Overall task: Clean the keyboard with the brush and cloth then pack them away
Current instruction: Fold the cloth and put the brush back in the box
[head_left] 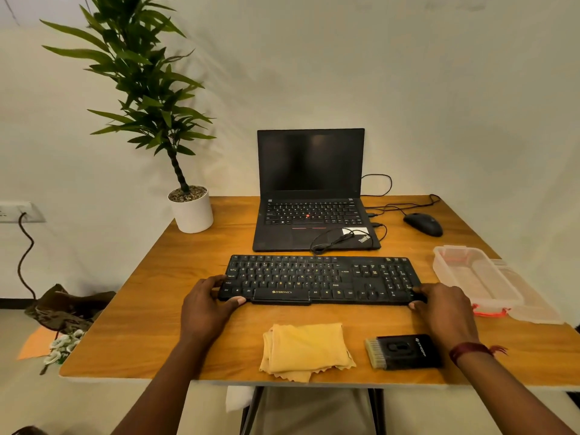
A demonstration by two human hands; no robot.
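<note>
A black keyboard (320, 279) lies flat across the middle of the wooden table (150, 324). My left hand (207, 306) grips its left end, thumb on the front edge. My right hand (442, 307) grips its right end the same way. In front of the keyboard, near the table's front edge, lies a folded yellow cloth (306, 350). To the right of the cloth rests a black brush (403, 351) with pale bristles pointing left. A clear plastic container (474, 277) stands open at the right, with its lid (530, 299) beside it.
An open black laptop (310, 189) stands behind the keyboard, a coiled cable on its palm rest. A black mouse (423, 224) sits at the back right. A potted plant (191, 211) occupies the back left corner. A bag and flowers lie on the floor at left.
</note>
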